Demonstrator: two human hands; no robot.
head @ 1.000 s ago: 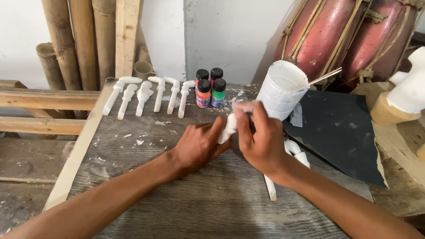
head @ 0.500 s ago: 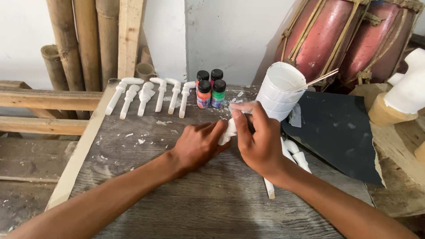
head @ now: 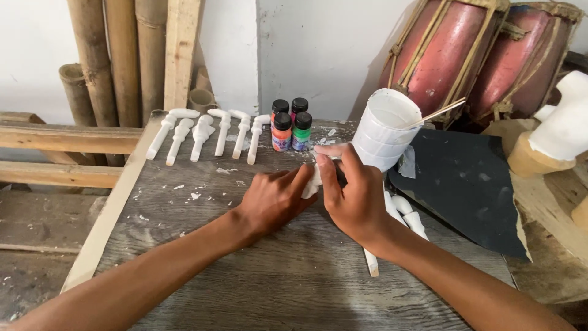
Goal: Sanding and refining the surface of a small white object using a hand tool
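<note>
Seemingly unchanged: hands (head: 318, 199) on white piece (head: 313, 181).

Bench clutter on a worn grey wooden table (head: 202, 270)

Six white carved pegs (head: 208, 135) lie in a row at the far left; just right of them stand four small paint bottles (head: 291, 125). A white cup (head: 383, 129) holding a thin stick (head: 438, 113) sits farther right, beside a black sheet (head: 465, 190). Bamboo poles (head: 98, 61) lean far left, two red drums (head: 478, 55) far right.
</note>
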